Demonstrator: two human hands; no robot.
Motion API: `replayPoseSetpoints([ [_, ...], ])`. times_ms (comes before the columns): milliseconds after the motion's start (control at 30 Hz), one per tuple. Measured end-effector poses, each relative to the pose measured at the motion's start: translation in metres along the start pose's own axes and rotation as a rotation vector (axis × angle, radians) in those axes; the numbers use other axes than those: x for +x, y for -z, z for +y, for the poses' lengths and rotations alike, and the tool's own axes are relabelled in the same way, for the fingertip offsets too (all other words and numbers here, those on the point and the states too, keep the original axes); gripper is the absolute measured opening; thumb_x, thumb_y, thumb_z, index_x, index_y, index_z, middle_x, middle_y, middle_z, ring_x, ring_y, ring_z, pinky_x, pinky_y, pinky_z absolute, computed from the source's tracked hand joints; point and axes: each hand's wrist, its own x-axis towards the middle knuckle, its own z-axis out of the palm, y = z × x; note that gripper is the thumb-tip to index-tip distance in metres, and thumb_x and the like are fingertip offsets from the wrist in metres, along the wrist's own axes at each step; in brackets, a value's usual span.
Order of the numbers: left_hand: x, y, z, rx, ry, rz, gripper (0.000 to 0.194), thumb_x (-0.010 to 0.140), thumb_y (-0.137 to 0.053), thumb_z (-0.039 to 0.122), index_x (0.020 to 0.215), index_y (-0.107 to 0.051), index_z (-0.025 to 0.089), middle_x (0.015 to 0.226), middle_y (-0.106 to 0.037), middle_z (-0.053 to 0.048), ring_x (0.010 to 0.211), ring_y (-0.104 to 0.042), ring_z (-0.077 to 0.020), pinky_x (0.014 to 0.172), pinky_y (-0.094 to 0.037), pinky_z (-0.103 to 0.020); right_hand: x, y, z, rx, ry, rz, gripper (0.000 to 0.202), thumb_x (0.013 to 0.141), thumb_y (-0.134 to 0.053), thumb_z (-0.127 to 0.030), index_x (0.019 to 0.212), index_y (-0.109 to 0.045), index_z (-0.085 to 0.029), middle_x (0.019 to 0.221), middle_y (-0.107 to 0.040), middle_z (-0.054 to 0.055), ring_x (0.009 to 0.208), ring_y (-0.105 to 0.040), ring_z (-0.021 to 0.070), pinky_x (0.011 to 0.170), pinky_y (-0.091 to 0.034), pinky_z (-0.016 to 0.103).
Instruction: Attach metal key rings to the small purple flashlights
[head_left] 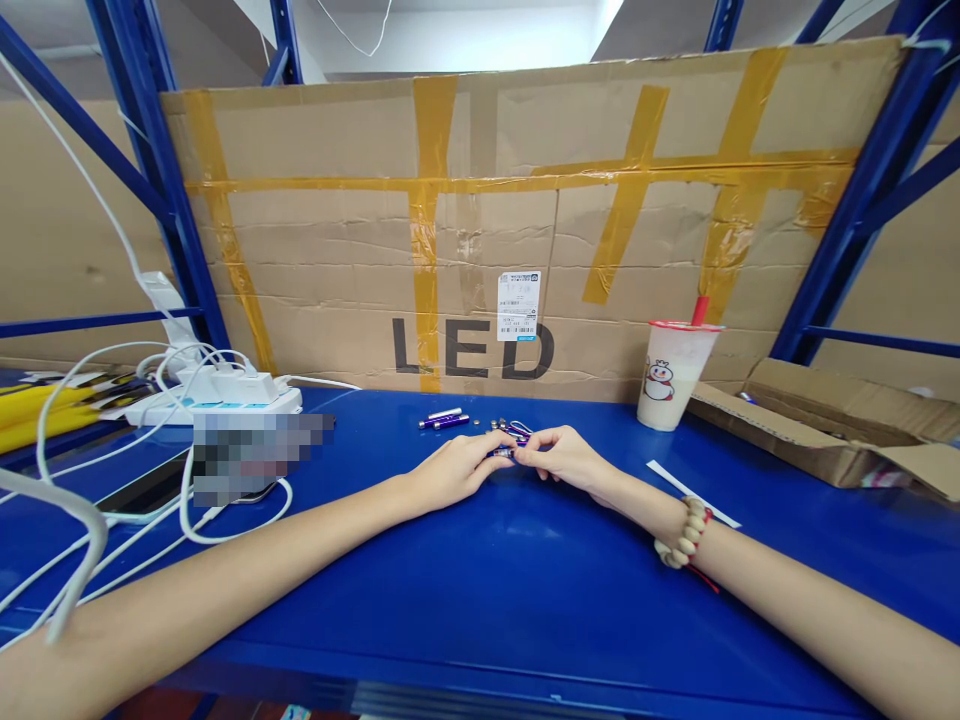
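1. Both hands meet at the middle of the blue shelf (525, 590). From my remote view, the left hand (454, 470) and the right hand (562, 456) are together, fingertips pinching one small purple and silver piece (504, 453) between them. I cannot tell how tight the grip is, because the piece is very small.

2. On the far left I see yellow items (30, 410) and white cables (112, 470) that run across the shelf. A white power strip (225, 397) with plugs sits behind them, and a dark phone (146, 490) lies flat just beside a blurred patch.

3. Just behind the hands lies a small group of loose parts (480, 422): two or three short purple tubes and some silver bits, near each other, apart from the hands. These look not yet handled.

4. I judge the work is in an early or middle stage. One piece is in the fingers, several pieces wait behind, and I see no separate group of finished pieces, so I cannot tell how many are done.

5. Behind everything stands a taped cardboard wall (337, 250) with the letters LED.

6. To the right stands a drink cup (673, 375) with a red straw, upright, well apart from the hands. A white paper strip (690, 492) lies near the right wrist, which wears a bead bracelet (684, 534). An open cardboard box (817, 425) rests at the far right.
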Motion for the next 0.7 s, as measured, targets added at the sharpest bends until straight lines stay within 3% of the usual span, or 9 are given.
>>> replayPoseSetpoints([
  [233, 0.0045, -0.0048, -0.0031, 0.016, 0.081, 0.077, 0.021, 0.090, -0.035, 0.026, 0.103, -0.051, 0.019, 0.106, -0.060, -0.004, 0.094, -0.057, -0.0163, 0.080, -0.043, -0.026, 0.0029, -0.0078, 0.0018, 0.000, 0.172, 0.112, 0.040, 0.058, -0.067, -0.051, 0.059, -0.057, -0.012, 0.043, -0.047, -0.003, 0.038, -0.041, 0.0055, 0.042, -0.028, 0.019],
  [500, 0.0056, -0.0057, -0.0072, 0.045, 0.128, 0.086, 0.022, 0.090, -0.033, 0.026, 0.101, -0.050, 0.018, 0.094, -0.061, -0.004, 0.086, -0.057, -0.0167, 0.076, -0.043, -0.028, 0.0040, -0.0047, 0.0053, -0.159, 0.400, 0.261, 0.035, 0.065, -0.065, -0.048, 0.080, -0.065, -0.016, 0.077, -0.061, 0.003, 0.044, -0.049, 0.0073, 0.046, -0.039, 0.022],
  [700, 0.0058, -0.0048, -0.0063, 0.033, 0.126, 0.071, 0.021, 0.090, -0.033, 0.026, 0.098, -0.050, 0.018, 0.093, -0.060, -0.004, 0.085, -0.057, -0.0167, 0.075, -0.042, -0.027, 0.0010, -0.0016, 0.0031, -0.274, 0.501, 0.301, 0.026, 0.069, -0.064, -0.044, 0.077, -0.068, -0.020, 0.082, -0.060, 0.003, 0.046, -0.046, 0.0057, 0.052, -0.038, 0.023],
])
